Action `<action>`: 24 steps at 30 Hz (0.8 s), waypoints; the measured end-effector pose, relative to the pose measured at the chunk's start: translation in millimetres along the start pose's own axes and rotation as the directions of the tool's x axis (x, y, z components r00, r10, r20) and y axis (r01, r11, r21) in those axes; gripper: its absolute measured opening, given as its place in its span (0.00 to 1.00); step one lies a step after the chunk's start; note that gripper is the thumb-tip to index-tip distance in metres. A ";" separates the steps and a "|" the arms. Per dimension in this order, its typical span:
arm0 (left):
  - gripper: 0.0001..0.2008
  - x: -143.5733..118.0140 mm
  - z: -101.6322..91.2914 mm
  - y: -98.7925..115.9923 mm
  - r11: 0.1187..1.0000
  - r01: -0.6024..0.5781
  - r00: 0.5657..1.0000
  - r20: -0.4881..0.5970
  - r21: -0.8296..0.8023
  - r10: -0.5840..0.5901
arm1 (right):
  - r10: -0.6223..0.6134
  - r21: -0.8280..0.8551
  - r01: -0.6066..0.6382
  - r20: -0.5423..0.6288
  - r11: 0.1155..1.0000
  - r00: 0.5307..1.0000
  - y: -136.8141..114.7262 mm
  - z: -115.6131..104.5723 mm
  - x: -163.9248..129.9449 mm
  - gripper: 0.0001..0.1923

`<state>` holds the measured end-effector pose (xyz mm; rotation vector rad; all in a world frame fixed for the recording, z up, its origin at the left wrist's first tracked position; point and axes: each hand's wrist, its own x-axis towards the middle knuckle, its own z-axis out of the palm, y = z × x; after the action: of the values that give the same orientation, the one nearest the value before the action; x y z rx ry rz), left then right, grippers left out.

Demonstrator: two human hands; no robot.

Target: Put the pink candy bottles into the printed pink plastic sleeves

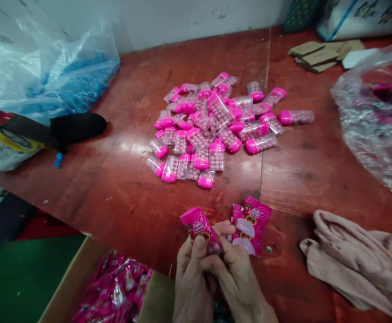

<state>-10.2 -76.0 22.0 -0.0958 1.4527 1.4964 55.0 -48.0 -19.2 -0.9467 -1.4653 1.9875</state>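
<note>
Near the front of the red table, my left hand [193, 280] and my right hand [239, 277] are both closed around one pink printed wrapper [198, 223]. The left thumb presses on its face. Pale pink beads show at its lower end between the fingers; the rest of what is inside is hidden. Just right of my fingers lie several flat pink wrappers [257, 226], overlapping; the right fingertips are close to them, and I cannot tell whether they touch. Farther back spreads a loose pile of clear candy boxes [218, 154] with bright pink caps and pink beads inside.
Below the table's left edge stands a cardboard box [68, 279] of filled pink packets [116, 285]. A bag of blue pieces [77, 85] and a black-handled tool [77, 128] lie left. At right are a clear plastic bag [367, 130], a beige cloth [347, 264] and cardboard pieces [320, 56].
</note>
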 end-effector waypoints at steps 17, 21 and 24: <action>0.17 -9.5 -25.5 16.5 0.956 -0.292 0.954 -0.084 -0.025 0.289 | -0.023 -0.253 0.025 0.011 0.967 1.000 7.6 17.7 -25.4 0.18; 0.17 -10.4 -43.2 24.4 0.935 -0.353 0.920 -0.170 0.039 0.354 | -0.083 -0.442 0.067 -0.015 0.895 0.996 7.8 34.4 -34.2 0.18; 0.17 -9.6 -82.0 25.6 0.940 -0.325 0.920 -0.195 0.109 0.340 | -0.163 -0.581 0.128 -0.008 0.804 0.987 -4.8 31.0 -43.6 0.18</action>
<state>-68.1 -140.0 24.0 0.0425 1.7619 1.7447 58.9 -97.5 1.5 -1.0727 -2.0987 1.3973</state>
